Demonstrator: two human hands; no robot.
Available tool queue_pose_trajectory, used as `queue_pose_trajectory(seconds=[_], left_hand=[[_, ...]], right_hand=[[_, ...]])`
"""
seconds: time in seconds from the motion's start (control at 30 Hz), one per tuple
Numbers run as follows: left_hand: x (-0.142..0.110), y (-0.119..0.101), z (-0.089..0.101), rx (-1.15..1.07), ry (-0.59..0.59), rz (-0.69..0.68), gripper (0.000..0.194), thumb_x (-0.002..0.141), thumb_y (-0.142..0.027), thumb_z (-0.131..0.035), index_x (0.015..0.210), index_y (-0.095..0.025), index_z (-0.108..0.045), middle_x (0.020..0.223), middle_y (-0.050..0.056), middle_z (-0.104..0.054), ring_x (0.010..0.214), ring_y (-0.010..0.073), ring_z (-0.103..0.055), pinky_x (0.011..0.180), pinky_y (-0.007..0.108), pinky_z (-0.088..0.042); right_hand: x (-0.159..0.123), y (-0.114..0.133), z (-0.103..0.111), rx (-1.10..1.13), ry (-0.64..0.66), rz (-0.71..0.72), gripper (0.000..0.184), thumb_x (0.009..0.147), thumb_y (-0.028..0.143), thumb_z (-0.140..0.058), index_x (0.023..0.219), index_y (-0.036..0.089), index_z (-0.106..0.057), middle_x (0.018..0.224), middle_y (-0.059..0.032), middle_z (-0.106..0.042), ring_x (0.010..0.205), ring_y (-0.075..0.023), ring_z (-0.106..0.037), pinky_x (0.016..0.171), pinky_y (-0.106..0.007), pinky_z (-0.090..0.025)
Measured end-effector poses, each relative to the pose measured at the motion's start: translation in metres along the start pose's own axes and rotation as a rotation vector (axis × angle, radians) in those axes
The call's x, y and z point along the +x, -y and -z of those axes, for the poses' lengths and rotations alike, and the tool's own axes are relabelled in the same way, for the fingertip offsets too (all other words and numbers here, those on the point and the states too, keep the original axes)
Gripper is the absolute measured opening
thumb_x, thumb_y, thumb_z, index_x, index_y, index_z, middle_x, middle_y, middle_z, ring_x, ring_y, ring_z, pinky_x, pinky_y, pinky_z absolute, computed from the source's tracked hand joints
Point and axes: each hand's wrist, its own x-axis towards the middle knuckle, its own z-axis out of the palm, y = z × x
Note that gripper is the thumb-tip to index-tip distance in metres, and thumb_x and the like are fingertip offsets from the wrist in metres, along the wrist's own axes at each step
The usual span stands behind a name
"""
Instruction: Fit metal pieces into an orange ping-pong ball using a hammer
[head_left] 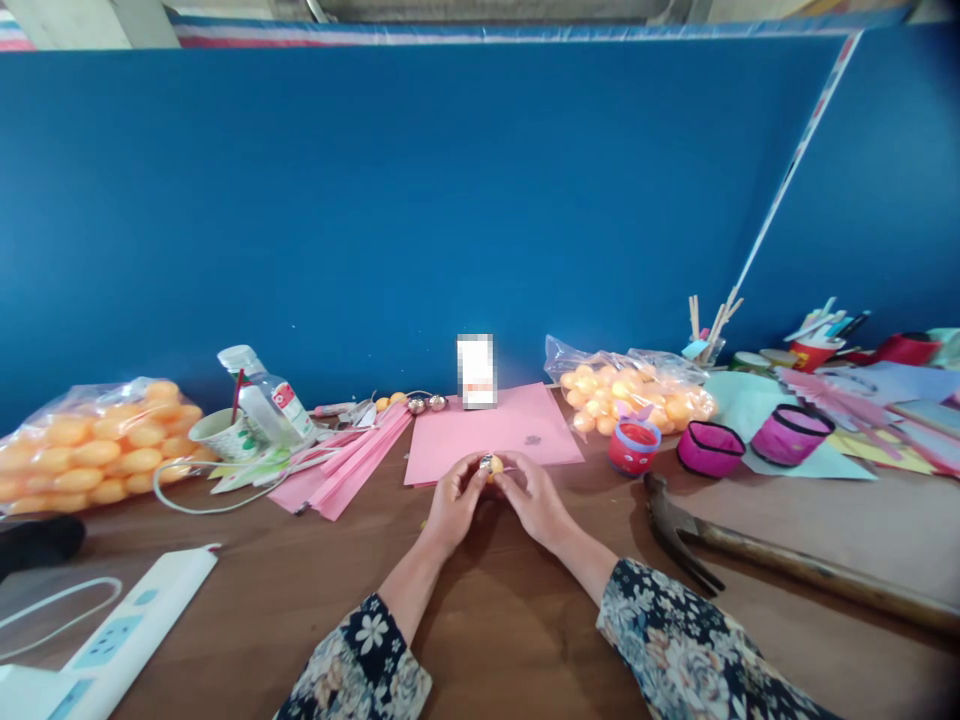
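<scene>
In the middle of the head view, my left hand [452,508] and my right hand [538,505] meet above the near edge of a sheet of pink paper [480,440]. Pinched between their thumbs and fingers is a small orange ball [496,467]. A shiny silver piece [485,463] sits against the ball on the left-hand side; its exact kind is too small to make out. The fingers of both hands are closed and partly cover what they hold. Behind the paper, two silver balls [426,404] lie beside several orange balls [390,401].
Bags of orange balls stand left [97,450] and right [630,390]. A hammer [787,565] lies on the right, near a red cup [634,446] and magenta rings [711,447]. Left are pink strips [356,465], a bottle [274,400], a paper cup [225,436] and a power strip [135,620].
</scene>
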Motion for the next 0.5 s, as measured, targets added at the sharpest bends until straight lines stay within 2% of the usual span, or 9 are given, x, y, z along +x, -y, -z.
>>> queue_pose_trajectory(seconds=[0.1,0.23,0.37,0.5], left_hand=[[0.0,-0.001,0.0004,0.004,0.009,-0.003,0.03,0.077,-0.034,-0.051,0.101,-0.016,-0.056,0.102,0.008,-0.063,0.088,0.0208,-0.06,0.078,0.035,-0.049],[0.0003,-0.0007,0.0006,0.039,-0.038,-0.037,0.036,0.075,-0.033,-0.055,0.106,-0.016,-0.055,0.105,0.008,-0.062,0.095,0.0211,-0.058,0.083,0.035,-0.046],[0.0008,0.0012,0.0004,0.006,-0.053,0.013,0.043,0.076,-0.035,-0.054,0.115,-0.017,-0.051,0.116,0.008,-0.057,0.105,0.0222,-0.053,0.088,0.036,-0.043],[0.0015,0.0019,0.0013,0.05,-0.056,0.016,0.041,0.076,-0.036,-0.052,0.112,-0.015,-0.053,0.112,0.01,-0.059,0.105,0.0236,-0.053,0.089,0.038,-0.042]], right_hand=[[-0.0003,0.0033,0.0008,-0.014,0.015,0.011,0.024,0.078,0.028,-0.052,0.1,0.018,-0.055,0.097,-0.0064,-0.062,0.086,-0.0185,-0.06,0.076,-0.032,-0.051],[-0.0002,0.0055,0.0004,0.014,0.004,0.021,0.024,0.078,0.025,-0.052,0.101,0.019,-0.052,0.098,-0.0057,-0.061,0.087,-0.0175,-0.06,0.078,-0.031,-0.05],[-0.001,0.0057,-0.0014,0.109,0.025,0.018,0.023,0.076,0.023,-0.054,0.098,0.021,-0.048,0.099,-0.0047,-0.059,0.086,-0.0168,-0.061,0.077,-0.031,-0.051],[-0.0028,0.0066,-0.0023,0.121,0.042,0.004,0.024,0.074,0.022,-0.057,0.094,0.022,-0.046,0.095,-0.004,-0.059,0.085,-0.0171,-0.061,0.076,-0.032,-0.052]])
